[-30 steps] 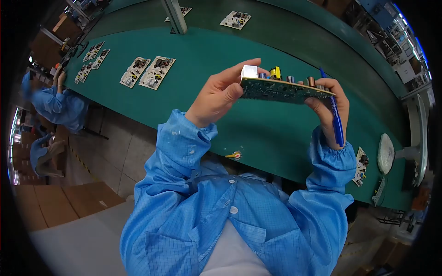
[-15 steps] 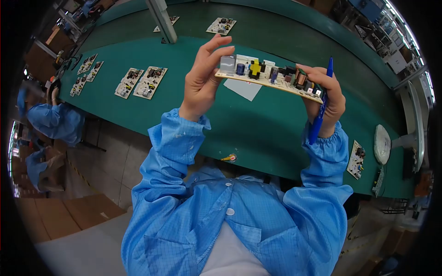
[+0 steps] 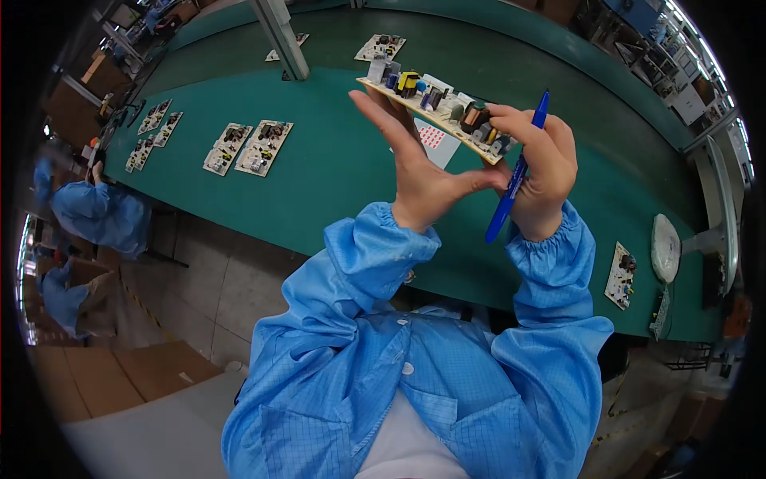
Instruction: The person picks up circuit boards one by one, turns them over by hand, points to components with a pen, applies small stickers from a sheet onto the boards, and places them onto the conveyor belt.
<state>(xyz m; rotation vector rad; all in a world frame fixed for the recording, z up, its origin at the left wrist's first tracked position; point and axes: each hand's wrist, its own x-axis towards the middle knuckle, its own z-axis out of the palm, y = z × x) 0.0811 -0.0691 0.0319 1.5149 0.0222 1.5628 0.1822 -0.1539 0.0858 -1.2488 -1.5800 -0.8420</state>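
My right hand [image 3: 549, 172] pinches the right end of a circuit board [image 3: 435, 100] crowded with capacitors, coils and a yellow-black transformer. A blue marker pen [image 3: 504, 203] is also held in that hand, slanting across the fingers. Below the board is my left hand [image 3: 421, 177], its fingers stretched up behind the board's lower edge and its thumb spread toward my right hand. Whether the left fingers touch the underside is hard to see. The board is tilted, left end higher. Behind it on the green table lies a sheet with red labels [image 3: 433, 137], partly covered.
Two circuit boards [image 3: 264, 149] lie on the green table [image 3: 335, 191] at left, with several more [image 3: 152, 132] farther left. One board [image 3: 621, 275] rests at right beside a clear-wrapped bundle [image 3: 665, 247]. A metal post [image 3: 279, 36] stands behind. A co-worker [image 3: 100, 209] sits at far left.
My left hand has let go of the board's left end and moved right, beneath it. The board has tilted and shifted left, uncovering red labels on the sheet. My right hand has moved slightly left.
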